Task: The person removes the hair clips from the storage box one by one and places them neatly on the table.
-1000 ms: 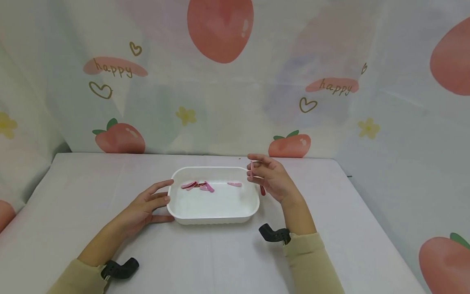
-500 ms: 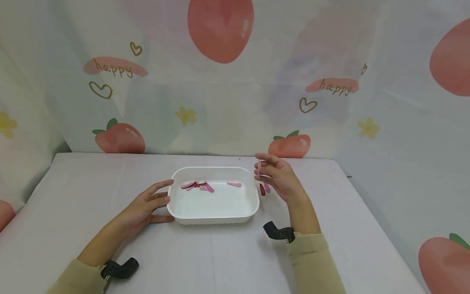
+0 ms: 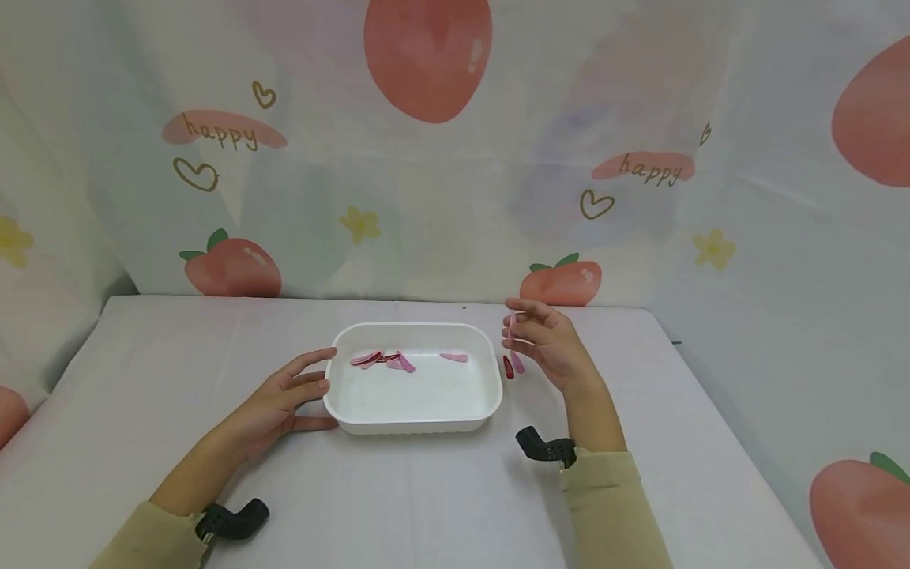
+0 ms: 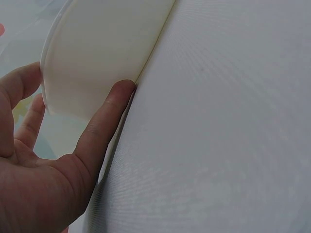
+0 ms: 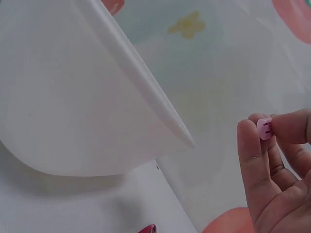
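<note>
Head view: the right hand (image 3: 547, 340) pinches a pink clip (image 3: 512, 325); it has shifted rightward from the tray (image 3: 412, 399) rim, so that clip now seems clear of the tray. The left hand (image 3: 280, 403) rests spread fingers against the tray's left end. Near the right hand, a red clip (image 3: 508, 367) and second pink clip (image 3: 517, 363) lie on the desk (image 3: 398, 498). Inside the tray are a lone clip (image 3: 453, 358) and a cluster (image 3: 401, 362), too overlapped to count. The right wrist view cuts off the red clip.
</note>
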A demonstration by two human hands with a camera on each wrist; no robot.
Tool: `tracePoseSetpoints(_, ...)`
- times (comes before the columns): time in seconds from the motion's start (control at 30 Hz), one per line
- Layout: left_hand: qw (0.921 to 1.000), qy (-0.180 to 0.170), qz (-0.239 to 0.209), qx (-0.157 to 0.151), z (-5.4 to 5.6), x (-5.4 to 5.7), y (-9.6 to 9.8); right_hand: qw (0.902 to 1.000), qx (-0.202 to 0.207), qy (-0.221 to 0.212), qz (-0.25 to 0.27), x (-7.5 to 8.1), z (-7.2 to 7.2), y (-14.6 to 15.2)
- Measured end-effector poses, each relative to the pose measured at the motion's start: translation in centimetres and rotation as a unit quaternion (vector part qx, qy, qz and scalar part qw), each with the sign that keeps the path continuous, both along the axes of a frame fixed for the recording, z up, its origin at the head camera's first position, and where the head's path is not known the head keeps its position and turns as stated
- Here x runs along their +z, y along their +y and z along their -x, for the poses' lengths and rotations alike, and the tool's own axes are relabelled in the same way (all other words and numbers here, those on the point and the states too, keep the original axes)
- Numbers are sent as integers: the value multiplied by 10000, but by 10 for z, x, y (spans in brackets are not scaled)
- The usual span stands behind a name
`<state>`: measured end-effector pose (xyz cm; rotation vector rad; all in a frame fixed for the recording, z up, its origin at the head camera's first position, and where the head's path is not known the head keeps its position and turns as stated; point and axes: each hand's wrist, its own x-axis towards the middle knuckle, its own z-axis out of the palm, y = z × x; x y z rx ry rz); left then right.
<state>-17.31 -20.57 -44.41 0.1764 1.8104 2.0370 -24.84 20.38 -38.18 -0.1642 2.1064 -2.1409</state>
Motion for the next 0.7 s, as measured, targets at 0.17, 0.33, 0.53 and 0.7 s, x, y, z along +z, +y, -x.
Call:
tracePoseSetpoints(0.17, 10000, -8, 3, 15, 0, 1, 0, 9998, -96, -33, -161, -4, 1, 4)
tracePoseSetpoints(0.33, 10000, 16, -15, 8, 0, 1, 0, 9992, -207, -105, -333, -10, 4, 8)
tracePoseSetpoints(0.53, 10000, 33, -24, -16, -1, 0, 0, 9980, -367, -270, -444, -18, 7, 13)
tracePoseSetpoints(0.7, 10000, 43, -46, -20, 0, 0, 0, 9968, -467, -339, -544, -25, 11, 16)
